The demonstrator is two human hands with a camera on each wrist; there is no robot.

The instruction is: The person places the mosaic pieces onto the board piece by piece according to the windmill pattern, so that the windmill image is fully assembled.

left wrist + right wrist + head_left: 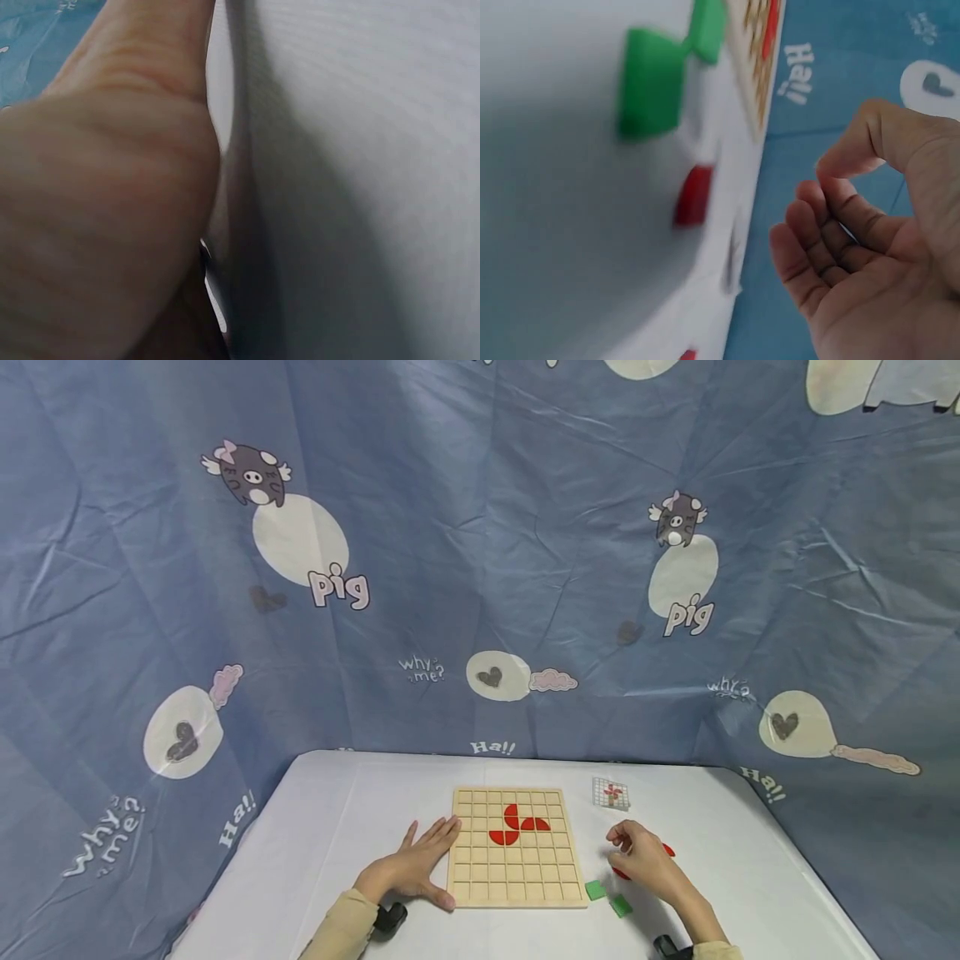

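Note:
A wooden grid board (480, 893) lies on the white table, with curved red pieces (536, 824) joined in a pinwheel-like cluster in its upper middle. My left hand (416, 864) is spread flat at the board's left side, fingertips at its edge and thumb by the near corner. In the left wrist view, the palm side fills the left half. Right of the board, my right hand (647, 860) hovers with loosely bent fingers; nothing shows between them in the right wrist view. Below it are loose red pieces (695, 196), one partly covered by the hand in the head view.
Two green square pieces (595, 890) (621, 906) lie by the board's near right corner. A small card (611, 793) showing a grid and a red pattern is beyond my right hand. Blue printed cloth (450, 568) hangs behind the table (405, 785).

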